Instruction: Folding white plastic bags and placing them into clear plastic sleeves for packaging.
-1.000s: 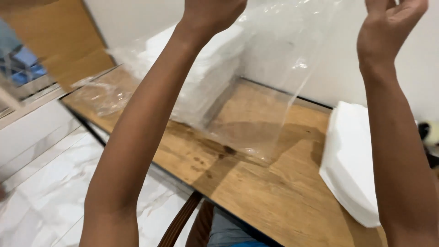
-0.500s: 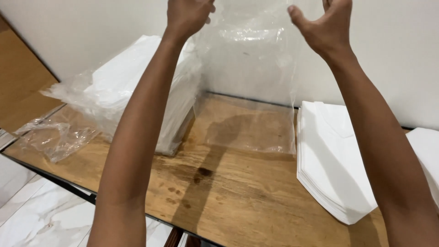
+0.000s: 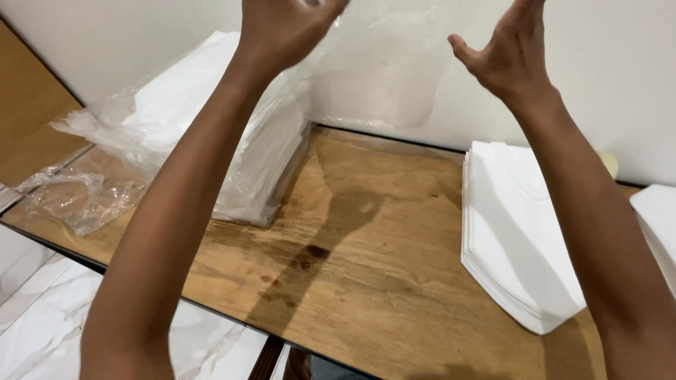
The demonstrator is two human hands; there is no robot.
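1. Up at the top of the frame, left hand (image 3: 285,24) is curled shut on the upper edge of a clear plastic bag (image 3: 384,77); fingers bunched on the film, tips cut off by the frame edge.
2. Right hand (image 3: 510,56) is spread open, thumb out, just beside the bag's right edge; contact unclear (film nearly invisible there).
3. Bag hangs in the air between both hands, over the far part of the wooden table (image 3: 366,267), in front of the white wall.
4. Handling judgement: very light, limp, slippery, clingy film. Pinch the top corners or the mouth edges, not the middle.
5. Left, far: wrapped white stack (image 3: 239,141), with crumpled plastic wrap (image 3: 81,193) at its near left.
6. Right: pile of flat white pieces (image 3: 514,232).
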